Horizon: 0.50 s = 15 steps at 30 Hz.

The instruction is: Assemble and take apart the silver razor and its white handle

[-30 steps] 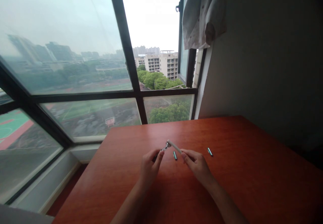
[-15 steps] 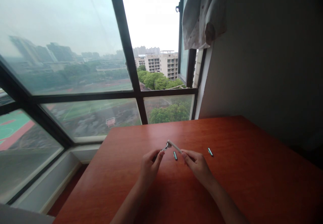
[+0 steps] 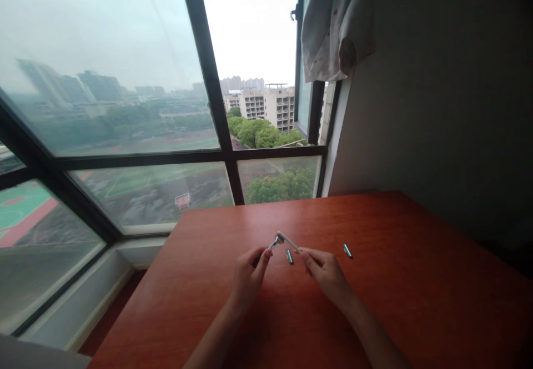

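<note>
My left hand is closed on the handle of a silvery razor, its head raised toward the middle. Between the fingers of my right hand is a slim whitish stick; its exact kind is too small to tell. The stick's far end meets the razor's head, touching it or just in front. Below the two, a dark cartridge with a green strip lies on the table between my hands. A similar cartridge rests farther right, beyond my right hand.
The reddish-brown wooden table reaches to the window, whose right-hand part stands open. A pale curtain hangs at the upper right beside a dark grey wall. The table's left edge drops to the floor.
Almost nothing differs. Both hands keep their hold, with the razor and the stick meeting in the same place.
</note>
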Tool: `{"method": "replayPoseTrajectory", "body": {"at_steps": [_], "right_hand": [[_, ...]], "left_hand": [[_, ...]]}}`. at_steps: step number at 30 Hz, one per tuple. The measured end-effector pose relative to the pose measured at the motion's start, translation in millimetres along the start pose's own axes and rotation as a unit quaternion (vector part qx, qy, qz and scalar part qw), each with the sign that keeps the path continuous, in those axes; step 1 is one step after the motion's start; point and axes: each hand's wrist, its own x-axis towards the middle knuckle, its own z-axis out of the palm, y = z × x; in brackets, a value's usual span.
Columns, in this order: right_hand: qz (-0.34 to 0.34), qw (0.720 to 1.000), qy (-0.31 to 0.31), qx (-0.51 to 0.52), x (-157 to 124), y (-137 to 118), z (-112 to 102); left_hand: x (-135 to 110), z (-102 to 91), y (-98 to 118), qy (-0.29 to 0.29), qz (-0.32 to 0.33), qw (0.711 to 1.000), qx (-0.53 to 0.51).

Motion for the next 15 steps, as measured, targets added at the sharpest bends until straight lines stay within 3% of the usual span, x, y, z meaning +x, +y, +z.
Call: {"method": "replayPoseTrajectory", "body": {"at_steps": [10,15], "right_hand": [[0.014,0.999,-0.025,0.043,0.0,2.4,2.1],[0.034,0.998,-0.018,0.059,0.2,1.4,2.7]], "left_hand": [[1.5,-4.1,-3.9,0.042,0.001,0.999,0.020],[0.6,-1.5,-0.3,0.012,0.005,1.000,-0.002]]}}
